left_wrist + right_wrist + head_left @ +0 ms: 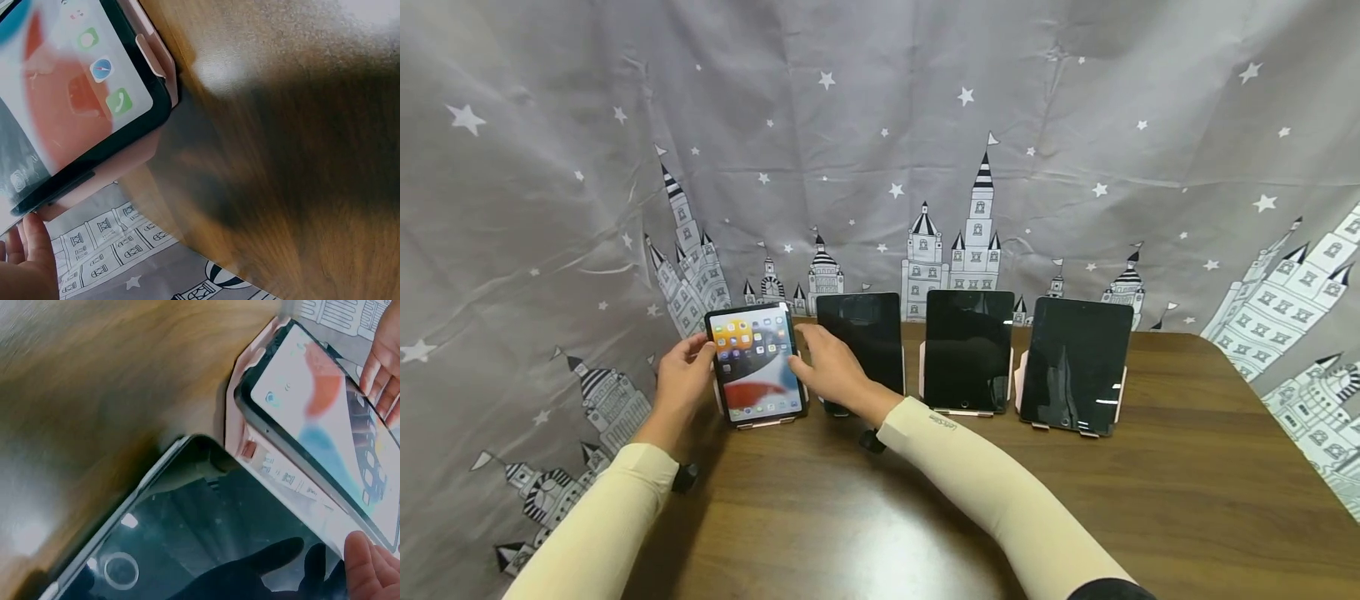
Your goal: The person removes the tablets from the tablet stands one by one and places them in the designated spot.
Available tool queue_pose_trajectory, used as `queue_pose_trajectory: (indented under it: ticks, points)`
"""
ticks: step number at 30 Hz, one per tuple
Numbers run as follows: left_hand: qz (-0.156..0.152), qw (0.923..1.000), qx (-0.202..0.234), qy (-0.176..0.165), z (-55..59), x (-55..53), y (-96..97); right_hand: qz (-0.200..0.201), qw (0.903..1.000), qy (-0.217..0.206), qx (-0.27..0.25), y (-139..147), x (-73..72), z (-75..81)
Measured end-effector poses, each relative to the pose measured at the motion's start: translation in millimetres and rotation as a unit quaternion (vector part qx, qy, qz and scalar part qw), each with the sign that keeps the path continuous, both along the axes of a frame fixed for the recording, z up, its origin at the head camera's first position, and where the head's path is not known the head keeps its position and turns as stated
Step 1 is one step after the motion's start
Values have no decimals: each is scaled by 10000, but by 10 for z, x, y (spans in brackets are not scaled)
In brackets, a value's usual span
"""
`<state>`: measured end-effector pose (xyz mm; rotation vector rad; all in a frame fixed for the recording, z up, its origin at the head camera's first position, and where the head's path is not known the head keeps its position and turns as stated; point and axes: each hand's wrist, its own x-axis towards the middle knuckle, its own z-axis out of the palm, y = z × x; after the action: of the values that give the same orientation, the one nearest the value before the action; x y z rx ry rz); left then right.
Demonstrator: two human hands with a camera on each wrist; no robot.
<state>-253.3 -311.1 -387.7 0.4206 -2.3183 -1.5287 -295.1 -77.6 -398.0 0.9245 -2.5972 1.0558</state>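
A tablet [756, 362] with a lit home screen leans on a pink stand [134, 150] at the left end of a row. My left hand [683, 375] holds its left edge, thumb toward the front; in the left wrist view only some fingers [39, 247] show at that edge. On the opposite side my right hand [835, 367] holds the right edge, with its thumb near the bezel. The fingers behind the tablet are hidden. A dark tablet [868, 333] stands just right of it, partly covered by my right hand.
Two more dark tablets, a middle one [967, 350] and a right one [1077, 362], stand on pink stands farther right. All rest on a brown wooden table [880, 517]. A grey curtain [880, 167] with castles and stars hangs close behind and to the left.
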Motion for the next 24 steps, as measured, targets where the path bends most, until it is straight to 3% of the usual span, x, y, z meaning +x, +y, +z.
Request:
queue_pose_trajectory:
  ticks: [8, 17, 24]
  points:
    - [89, 9998, 163, -8, -14, -3, 9, 150, 9909, -956, -935, -93, -15, -53]
    - [429, 9990, 90, 18, -18, 4, -8, 76, 9858, -1068, -1295, -129, -33, -29]
    - [357, 9993, 119, 34, -15, 13, -38, -24, 9823, -1108, -1511, -134, -63, -21]
